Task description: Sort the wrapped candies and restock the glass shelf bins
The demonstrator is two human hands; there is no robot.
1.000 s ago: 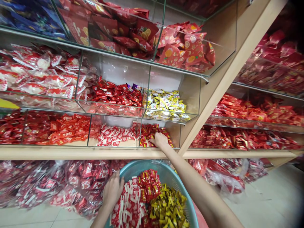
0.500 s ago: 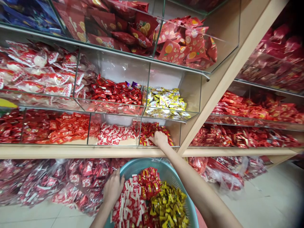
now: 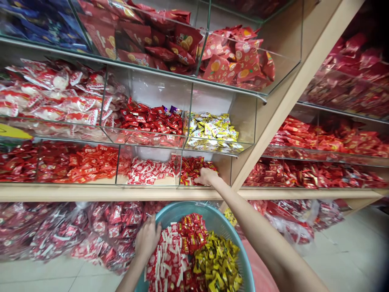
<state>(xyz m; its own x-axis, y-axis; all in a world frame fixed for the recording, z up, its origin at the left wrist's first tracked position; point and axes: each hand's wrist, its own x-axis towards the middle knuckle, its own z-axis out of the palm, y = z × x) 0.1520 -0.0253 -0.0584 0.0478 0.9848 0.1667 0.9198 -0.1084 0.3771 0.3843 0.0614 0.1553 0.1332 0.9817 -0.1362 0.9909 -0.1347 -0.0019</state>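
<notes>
My left hand (image 3: 148, 239) is at the left rim of a round teal plastic basket (image 3: 243, 251), its fingers closed at the edge. In the basket lie red-and-white wrapped candies (image 3: 167, 259), red-and-yellow candies (image 3: 194, 232) and yellow-green candies (image 3: 217, 261). My right hand (image 3: 206, 176) reaches into the bottom-row compartment at the right end, with its fingers curled down among small red-and-yellow candies (image 3: 190, 167). What those fingers hold, if anything, is hidden. Beside it, the adjoining compartment has red-and-white candies (image 3: 148, 170).
Glass dividers and a wooden shelf edge (image 3: 106, 192) front the bins. A slanting wooden upright (image 3: 273, 117) stands right of my right hand. Clear plastic bags of candy (image 3: 115, 227) sit under the shelf. Something pink (image 3: 258, 267) shows beneath the basket.
My right hand has shifted slightly right within the same compartment, and its forearm sits further right. My left hand stays at the basket's rim. The view has moved slightly.
</notes>
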